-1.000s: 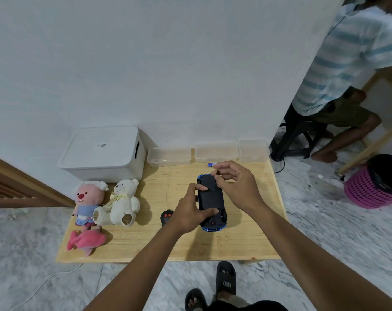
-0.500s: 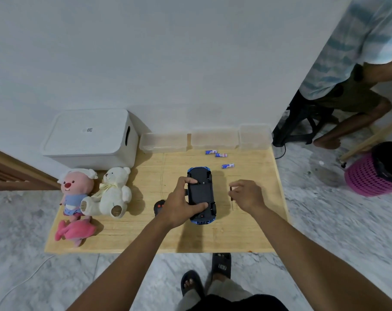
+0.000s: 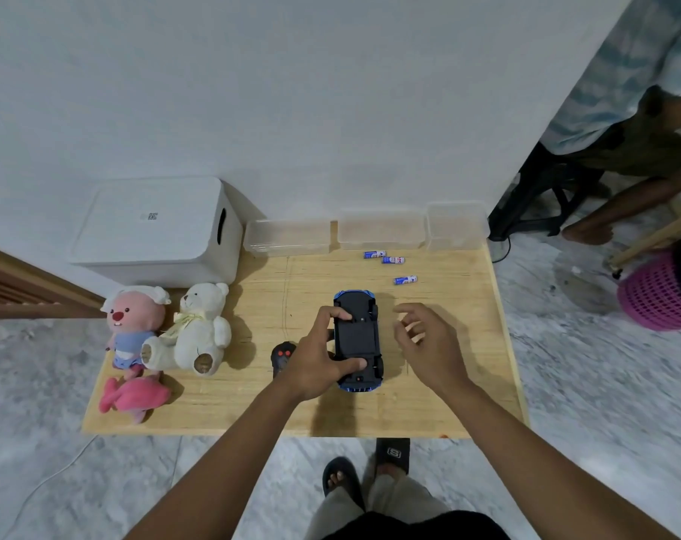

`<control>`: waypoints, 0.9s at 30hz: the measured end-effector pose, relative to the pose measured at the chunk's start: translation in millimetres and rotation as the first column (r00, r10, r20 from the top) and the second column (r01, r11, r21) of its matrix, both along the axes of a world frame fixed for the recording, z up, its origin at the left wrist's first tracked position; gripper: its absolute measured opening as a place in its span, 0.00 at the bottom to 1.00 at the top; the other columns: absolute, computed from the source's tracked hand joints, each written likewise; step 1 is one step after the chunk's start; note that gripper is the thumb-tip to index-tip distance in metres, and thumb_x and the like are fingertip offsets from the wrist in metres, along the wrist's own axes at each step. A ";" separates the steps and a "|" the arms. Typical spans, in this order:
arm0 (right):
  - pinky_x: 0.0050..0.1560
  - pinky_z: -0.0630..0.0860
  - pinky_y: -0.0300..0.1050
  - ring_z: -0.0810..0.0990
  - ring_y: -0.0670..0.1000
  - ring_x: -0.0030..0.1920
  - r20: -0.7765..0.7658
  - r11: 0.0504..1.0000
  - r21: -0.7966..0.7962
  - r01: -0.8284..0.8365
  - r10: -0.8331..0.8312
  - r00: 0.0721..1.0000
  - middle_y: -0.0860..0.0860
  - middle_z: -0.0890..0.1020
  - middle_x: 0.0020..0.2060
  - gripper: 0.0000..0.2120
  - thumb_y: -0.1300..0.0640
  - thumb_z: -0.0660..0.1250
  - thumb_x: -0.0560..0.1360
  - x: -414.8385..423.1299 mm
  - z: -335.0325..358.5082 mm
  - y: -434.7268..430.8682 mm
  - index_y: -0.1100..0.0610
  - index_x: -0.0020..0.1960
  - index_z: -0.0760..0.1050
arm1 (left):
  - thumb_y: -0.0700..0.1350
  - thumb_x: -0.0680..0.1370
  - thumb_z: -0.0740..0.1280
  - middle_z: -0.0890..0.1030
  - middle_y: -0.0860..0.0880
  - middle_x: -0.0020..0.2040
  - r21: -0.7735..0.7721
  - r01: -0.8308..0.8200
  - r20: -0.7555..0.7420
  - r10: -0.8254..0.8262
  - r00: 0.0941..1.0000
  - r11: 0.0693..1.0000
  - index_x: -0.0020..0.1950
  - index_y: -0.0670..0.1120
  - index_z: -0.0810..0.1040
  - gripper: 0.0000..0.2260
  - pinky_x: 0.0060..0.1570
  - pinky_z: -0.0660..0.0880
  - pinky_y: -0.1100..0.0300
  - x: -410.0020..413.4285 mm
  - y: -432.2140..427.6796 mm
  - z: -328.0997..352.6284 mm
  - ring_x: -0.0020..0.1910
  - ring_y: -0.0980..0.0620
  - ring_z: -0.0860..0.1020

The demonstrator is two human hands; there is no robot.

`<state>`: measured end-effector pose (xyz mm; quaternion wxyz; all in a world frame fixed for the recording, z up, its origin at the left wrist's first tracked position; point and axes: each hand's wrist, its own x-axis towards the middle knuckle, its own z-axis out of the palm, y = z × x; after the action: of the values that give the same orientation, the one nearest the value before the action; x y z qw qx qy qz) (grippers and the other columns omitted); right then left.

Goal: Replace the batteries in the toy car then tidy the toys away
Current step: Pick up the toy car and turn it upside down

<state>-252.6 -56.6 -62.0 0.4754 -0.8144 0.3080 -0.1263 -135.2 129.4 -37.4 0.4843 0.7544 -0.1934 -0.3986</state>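
A blue toy car [image 3: 357, 337] lies upside down in the middle of the low wooden table [image 3: 428, 407], its black underside facing up. My left hand [image 3: 318, 358] grips the car from its left side, thumb across the rear and a finger over the front. Just right of the car my right hand [image 3: 428, 344] hovers with fingers spread and holds nothing. Three blue batteries [image 3: 392, 260] lie loose on the table beyond the car. A black remote with red buttons [image 3: 282, 356] shows partly behind my left hand.
A pink plush [image 3: 134, 321], a white teddy bear [image 3: 196, 329] and a pink fish plush [image 3: 134, 397] lie at the table's left. A white lidded box [image 3: 155, 228] and three clear containers [image 3: 381, 228] line the wall. A seated person [image 3: 623, 111] and a pink basket [image 3: 658, 290] are at the right.
My right hand has left the car's underside, dropped to the table on the right, then opened and lifted beside the car. My left hand kept its grip on the car.
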 end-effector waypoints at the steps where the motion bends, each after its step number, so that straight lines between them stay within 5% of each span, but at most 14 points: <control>1: 0.42 0.77 0.39 0.79 0.44 0.42 0.002 0.995 -0.025 -0.096 0.096 0.995 0.42 0.79 0.45 0.11 0.53 0.71 0.77 -1.6 6.1 2.5 0.45 0.59 0.79 | 0.37 0.73 0.78 0.78 0.44 0.60 -0.005 0.007 0.005 -0.007 1.000 1.000 0.62 0.58 0.67 0.28 0.47 0.85 0.43 -0.7 -1.0 0.5 0.54 0.41 0.83; 4: 0.42 0.71 0.34 0.76 0.43 0.46 -0.084 0.961 -0.108 -0.255 0.247 0.965 0.39 0.75 0.48 0.15 0.47 0.72 0.75 -3.0 12.8 7.5 0.41 0.62 0.78 | 0.38 0.73 0.78 0.79 0.46 0.60 -0.020 0.006 0.008 -0.006 1.000 1.000 0.62 0.57 0.67 0.28 0.47 0.85 0.43 -2.4 -3.4 2.1 0.55 0.40 0.82; 14: 0.49 0.68 0.24 0.72 0.36 0.51 -0.063 0.961 -0.081 -0.266 0.261 0.963 0.36 0.71 0.52 0.20 0.50 0.77 0.71 5.3 24.5 12.2 0.44 0.61 0.78 | 0.38 0.73 0.78 0.80 0.45 0.60 -0.026 0.006 0.000 -0.006 1.000 1.000 0.67 0.61 0.66 0.33 0.48 0.84 0.42 -2.6 -6.3 2.8 0.48 0.42 0.85; 17: 0.51 0.65 0.22 0.70 0.33 0.53 -0.075 0.947 -0.094 -0.308 0.302 0.950 0.38 0.73 0.52 0.22 0.51 0.79 0.70 7.7 28.2 8.4 0.45 0.61 0.77 | 0.38 0.72 0.79 0.79 0.48 0.62 -0.030 0.014 -0.020 -0.014 1.000 0.999 0.72 0.65 0.64 0.39 0.52 0.84 0.43 -1.2 -5.2 2.7 0.53 0.43 0.84; 21: 0.52 0.69 0.31 0.73 0.40 0.50 -0.132 0.935 -0.084 -0.343 0.331 0.934 0.39 0.76 0.50 0.26 0.50 0.79 0.69 11.6 27.0 4.2 0.43 0.64 0.75 | 0.37 0.70 0.81 0.78 0.48 0.64 -0.022 0.036 -0.039 -0.037 0.999 0.999 0.72 0.67 0.63 0.42 0.52 0.84 0.45 0.6 -5.7 3.3 0.57 0.43 0.83; 27: 0.55 0.76 0.44 0.74 0.40 0.46 -0.145 0.910 -0.129 -0.394 0.376 0.915 0.41 0.77 0.47 0.27 0.51 0.79 0.68 17.5 21.8 0.9 0.46 0.65 0.76 | 0.39 0.70 0.80 0.78 0.48 0.64 0.000 0.065 -0.021 -0.065 0.998 0.998 0.73 0.67 0.62 0.43 0.53 0.83 0.41 1.6 -7.0 1.6 0.45 0.39 0.85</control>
<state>-235.0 -55.7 -40.3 0.4069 -0.8997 0.1578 -0.0056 -133.6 122.5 -35.8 0.4727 0.7437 -0.2126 -0.4222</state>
